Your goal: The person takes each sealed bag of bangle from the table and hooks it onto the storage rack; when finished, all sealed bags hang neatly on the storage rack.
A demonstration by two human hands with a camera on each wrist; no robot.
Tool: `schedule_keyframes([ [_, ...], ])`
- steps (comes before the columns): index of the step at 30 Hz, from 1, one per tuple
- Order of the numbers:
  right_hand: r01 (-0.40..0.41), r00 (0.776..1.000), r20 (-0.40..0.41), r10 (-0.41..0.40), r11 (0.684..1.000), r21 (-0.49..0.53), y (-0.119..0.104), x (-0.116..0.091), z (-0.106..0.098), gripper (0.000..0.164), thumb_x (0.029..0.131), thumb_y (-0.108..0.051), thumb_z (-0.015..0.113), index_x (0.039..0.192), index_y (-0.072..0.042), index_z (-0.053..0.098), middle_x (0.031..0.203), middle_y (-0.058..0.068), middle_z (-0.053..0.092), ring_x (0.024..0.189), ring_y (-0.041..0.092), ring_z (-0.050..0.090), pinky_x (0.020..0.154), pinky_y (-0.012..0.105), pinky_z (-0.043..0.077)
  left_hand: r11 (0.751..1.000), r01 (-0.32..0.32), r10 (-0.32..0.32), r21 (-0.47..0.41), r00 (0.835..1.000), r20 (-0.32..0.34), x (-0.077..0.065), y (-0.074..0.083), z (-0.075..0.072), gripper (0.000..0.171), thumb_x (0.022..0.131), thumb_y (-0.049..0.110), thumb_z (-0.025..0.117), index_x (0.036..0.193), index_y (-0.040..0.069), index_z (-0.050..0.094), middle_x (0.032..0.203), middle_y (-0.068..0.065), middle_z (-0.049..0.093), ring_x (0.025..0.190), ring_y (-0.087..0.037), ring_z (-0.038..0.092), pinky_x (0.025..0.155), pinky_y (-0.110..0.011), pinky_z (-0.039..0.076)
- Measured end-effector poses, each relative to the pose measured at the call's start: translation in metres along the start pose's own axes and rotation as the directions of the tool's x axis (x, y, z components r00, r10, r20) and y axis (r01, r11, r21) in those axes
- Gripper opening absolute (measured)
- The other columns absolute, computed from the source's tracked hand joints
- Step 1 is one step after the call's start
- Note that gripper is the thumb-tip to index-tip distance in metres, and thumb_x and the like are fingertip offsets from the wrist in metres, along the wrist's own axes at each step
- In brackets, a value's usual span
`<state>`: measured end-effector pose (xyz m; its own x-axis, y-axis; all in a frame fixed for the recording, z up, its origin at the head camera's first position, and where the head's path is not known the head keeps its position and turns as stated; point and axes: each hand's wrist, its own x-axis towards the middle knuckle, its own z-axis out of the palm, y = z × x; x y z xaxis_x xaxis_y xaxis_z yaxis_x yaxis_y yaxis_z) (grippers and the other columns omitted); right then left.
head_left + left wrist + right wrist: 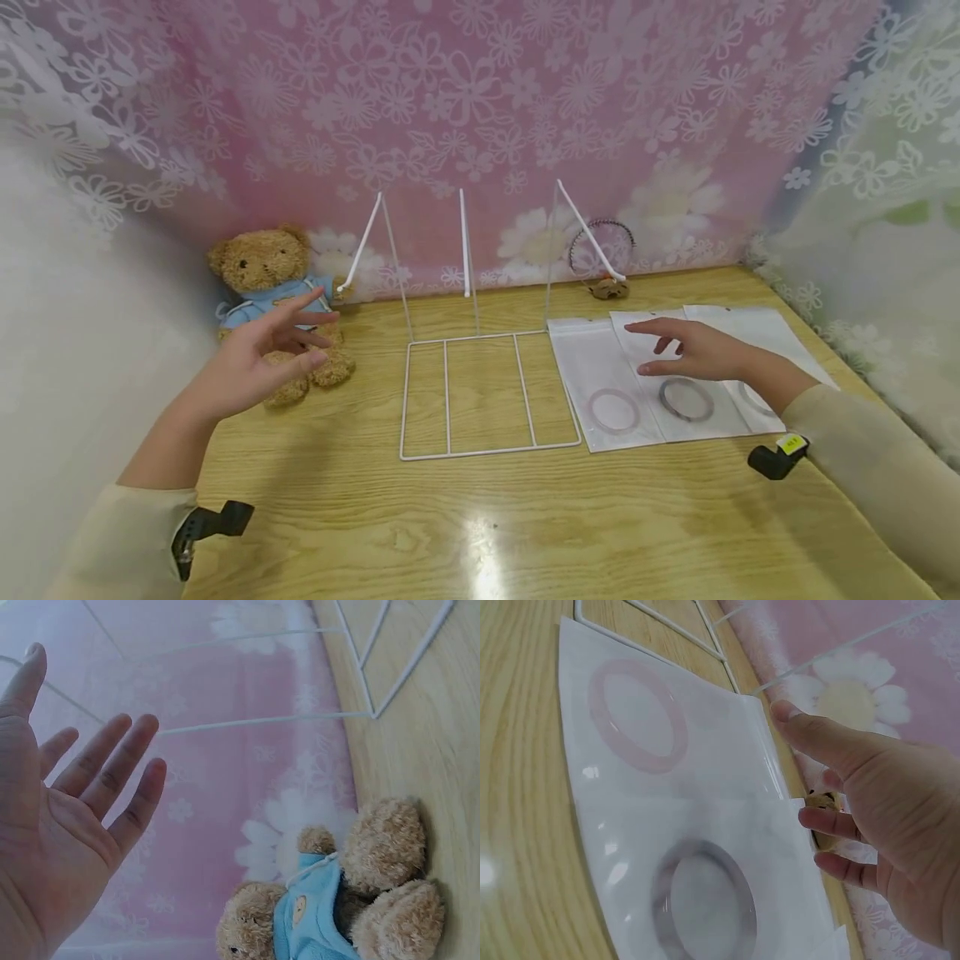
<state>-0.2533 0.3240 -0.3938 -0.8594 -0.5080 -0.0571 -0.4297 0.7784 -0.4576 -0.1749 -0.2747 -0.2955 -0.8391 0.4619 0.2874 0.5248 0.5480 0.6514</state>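
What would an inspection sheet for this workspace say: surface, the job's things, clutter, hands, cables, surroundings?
Surface: wooden table, light glare near the front.
Job's things: white wire rack upright; three overlapping white pouches flat to its right, showing a pink ring and a grey ring.
Clutter: teddy bear in blue at left; dark loop with a brown ornament behind the pouches.
Hands: left hand raised near the bear, right hand above the pouches; both hold nothing.
Cables: nothing seen.
Surroundings: pink floral curtain behind.

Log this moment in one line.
left hand: empty, near brown plush bear | right hand: empty, over flat white plastic pouches | white wire rack: upright on wooden table
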Motion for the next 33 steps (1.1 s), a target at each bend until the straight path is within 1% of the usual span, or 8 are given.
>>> schedule_keyframes([
  [4,0.001,1.000,-0.013,-0.001,1.000,0.018,0.007,0.015,0.006,0.072,0.086,-0.048,0.075,0.147,-0.017,0.053,0.139,0.011,0.059,0.096,0.015,0.066,0.073,0.029,0.055,0.990,-0.069,0.068,-0.127,0.998,-0.009,0.008,0.002,-0.003,0.069,0.099,0.000,0.059,0.158,0.021,0.032,0.136,0.000,0.064,0.106,-0.007,0.070,0.085,-0.016,0.054],
  [10,-0.011,1.000,-0.004,0.011,0.998,0.057,0.018,0.036,0.018,0.065,0.087,-0.047,0.075,0.142,-0.016,0.058,0.143,0.011,0.057,0.090,0.012,0.063,0.065,0.027,0.052,0.948,-0.119,0.110,-0.295,0.993,-0.047,0.016,0.009,0.000,0.060,0.099,-0.004,0.056,0.154,0.011,0.040,0.127,0.003,0.070,0.102,-0.009,0.072,0.081,-0.019,0.056],
  [18,-0.025,0.999,-0.039,0.028,0.997,0.069,0.018,0.062,0.020,0.062,0.088,-0.046,0.074,0.140,-0.014,0.060,0.139,0.011,0.061,0.089,0.017,0.062,0.063,0.029,0.050,0.883,-0.247,0.199,-0.398,0.967,-0.160,0.028,0.028,0.001,0.054,0.093,-0.014,0.059,0.145,-0.001,0.050,0.116,-0.003,0.075,0.093,-0.014,0.074,0.087,-0.024,0.058],
  [25,-0.056,0.995,-0.073,0.064,0.992,0.118,0.026,0.075,0.024,0.058,0.091,-0.041,0.072,0.139,-0.010,0.060,0.127,0.015,0.067,0.069,0.018,0.056,0.056,0.028,0.047,0.833,-0.308,0.245,-0.460,0.950,-0.193,0.039,0.037,0.008,0.043,0.091,-0.017,0.059,0.133,-0.007,0.060,0.112,-0.008,0.076,0.090,-0.017,0.075,0.087,-0.026,0.059],
  [27,-0.071,0.994,-0.072,0.082,0.987,0.143,0.030,0.080,0.027,0.059,0.091,-0.043,0.072,0.140,-0.010,0.060,0.108,0.013,0.073,0.064,0.018,0.055,0.053,0.028,0.045,0.827,-0.317,0.254,-0.464,0.947,-0.195,0.040,0.037,0.010,0.039,0.091,-0.016,0.060,0.129,-0.007,0.063,0.110,-0.007,0.077,0.090,-0.017,0.075,0.087,-0.026,0.059],
  [30,-0.101,0.991,-0.065,0.114,0.978,0.181,0.035,0.086,0.032,0.061,0.091,-0.044,0.071,0.141,-0.012,0.058,0.085,0.010,0.073,0.061,0.018,0.057,0.052,0.028,0.043,0.835,-0.314,0.246,-0.451,0.948,-0.204,0.041,0.037,0.011,0.033,0.092,-0.014,0.060,0.124,-0.007,0.067,0.109,-0.005,0.077,0.090,-0.016,0.075,0.085,-0.025,0.059],
  [31,-0.109,0.990,-0.063,0.124,0.975,0.194,0.036,0.088,0.034,0.062,0.091,-0.045,0.072,0.141,-0.012,0.058,0.085,0.010,0.073,0.060,0.018,0.058,0.052,0.028,0.043,0.842,-0.310,0.238,-0.442,0.948,-0.210,0.041,0.037,0.011,0.032,0.093,-0.013,0.059,0.123,-0.006,0.068,0.109,-0.005,0.077,0.090,-0.015,0.075,0.083,-0.024,0.059],
  [33,-0.119,0.988,-0.068,0.136,0.971,0.210,0.039,0.092,0.038,0.062,0.091,-0.045,0.072,0.142,-0.013,0.058,0.097,0.013,0.074,0.062,0.017,0.059,0.053,0.027,0.043,0.852,-0.300,0.222,-0.428,0.949,-0.222,0.041,0.038,0.011,0.029,0.094,-0.011,0.059,0.121,-0.006,0.069,0.110,-0.003,0.077,0.091,-0.014,0.075,0.078,-0.021,0.058],
])
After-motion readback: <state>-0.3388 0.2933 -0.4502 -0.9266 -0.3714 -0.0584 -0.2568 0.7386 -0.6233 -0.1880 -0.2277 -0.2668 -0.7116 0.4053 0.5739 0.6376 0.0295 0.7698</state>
